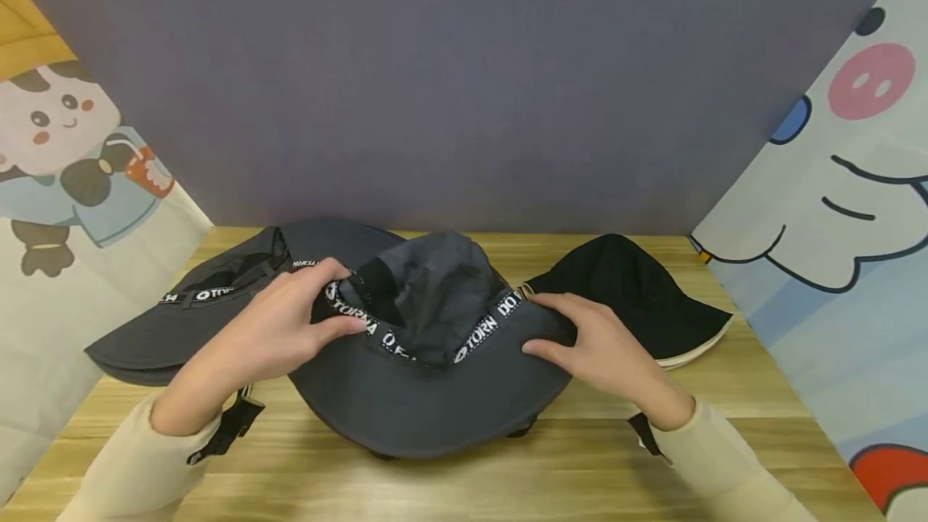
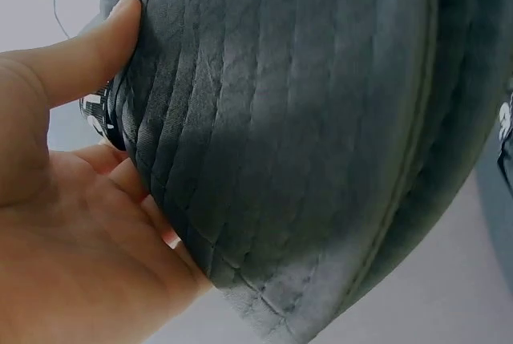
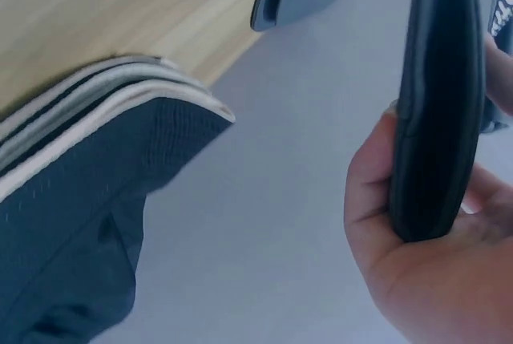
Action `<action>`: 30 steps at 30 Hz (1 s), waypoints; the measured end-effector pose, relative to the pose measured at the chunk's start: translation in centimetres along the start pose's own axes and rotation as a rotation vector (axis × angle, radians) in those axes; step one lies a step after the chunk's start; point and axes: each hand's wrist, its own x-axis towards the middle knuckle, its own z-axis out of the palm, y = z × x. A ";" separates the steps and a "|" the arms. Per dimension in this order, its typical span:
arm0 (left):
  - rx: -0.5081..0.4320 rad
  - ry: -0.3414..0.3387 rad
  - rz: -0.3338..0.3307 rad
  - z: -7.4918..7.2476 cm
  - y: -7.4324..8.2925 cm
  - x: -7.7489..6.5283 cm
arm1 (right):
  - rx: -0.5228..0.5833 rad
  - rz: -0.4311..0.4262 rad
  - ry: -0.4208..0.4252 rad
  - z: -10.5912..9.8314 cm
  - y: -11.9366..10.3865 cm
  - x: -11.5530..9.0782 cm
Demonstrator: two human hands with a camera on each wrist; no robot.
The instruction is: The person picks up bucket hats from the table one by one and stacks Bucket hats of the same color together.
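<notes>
A dark grey bucket hat (image 1: 435, 409) with a white-lettered band is held up by both hands in the middle of the head view, its brim toward me. My left hand (image 1: 290, 329) pinches the hat's left side beside the band, thumb in front and fingers behind. The left wrist view shows the stitched brim (image 2: 264, 135) close up, with the left hand (image 2: 88, 224) gripping its edge. On the other side, my right hand (image 1: 602, 345) grips the brim between thumb and fingers. The right wrist view has the brim edge-on (image 3: 437, 119) in the right hand (image 3: 433, 280).
At the left, another grey hat (image 1: 159, 337) with a lettered band lies on the wooden table (image 1: 406, 490). Black hats (image 3: 88, 176) with cream edges lie stacked at the right. A grey panel (image 1: 449, 87) stands behind, and printed cloths (image 1: 855, 208) flank both sides.
</notes>
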 end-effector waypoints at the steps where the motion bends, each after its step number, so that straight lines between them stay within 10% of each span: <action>1: -0.008 -0.008 -0.003 0.3 0.0 0.1 | -0.008 -0.001 0.001 -0.2 0.1 -0.2; 15: -0.062 -0.132 -0.001 4.1 0.1 0.7 | -0.099 0.037 -0.101 -2.3 1.0 -2.4; 30: -0.143 -0.349 -0.069 8.9 -0.8 0.4 | -0.077 0.070 -0.298 -0.3 3.2 -3.2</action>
